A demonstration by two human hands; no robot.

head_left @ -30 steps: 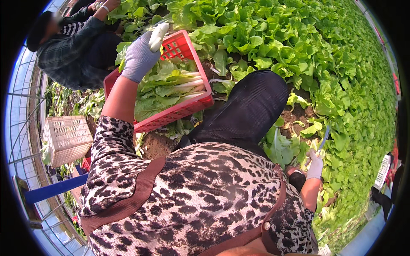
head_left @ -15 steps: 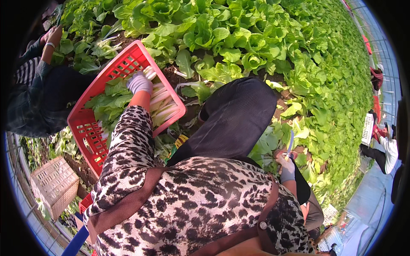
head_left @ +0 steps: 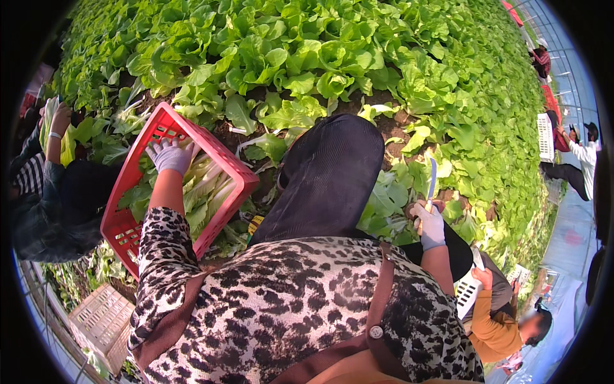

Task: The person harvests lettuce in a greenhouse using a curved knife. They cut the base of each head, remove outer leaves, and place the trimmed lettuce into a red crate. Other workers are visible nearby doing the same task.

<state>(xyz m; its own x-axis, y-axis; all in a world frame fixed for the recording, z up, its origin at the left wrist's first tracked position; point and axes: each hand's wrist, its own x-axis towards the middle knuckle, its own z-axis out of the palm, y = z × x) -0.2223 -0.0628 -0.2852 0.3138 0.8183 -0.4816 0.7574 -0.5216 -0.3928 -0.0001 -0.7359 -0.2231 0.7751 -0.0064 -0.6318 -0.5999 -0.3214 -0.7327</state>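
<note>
Left grip [head_left: 171, 157] spread wide near crate's [head_left: 220, 153] far edge, greens [head_left: 210, 191] either side; right grip [head_left: 430, 225] closed around knife [head_left: 433, 178].

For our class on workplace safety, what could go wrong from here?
The right hand holds a bare-bladed knife; a careless swing might nick the nearby knee. The left hand is spread over the leafy greens in the red crate; pressing down could bruise them.
</note>
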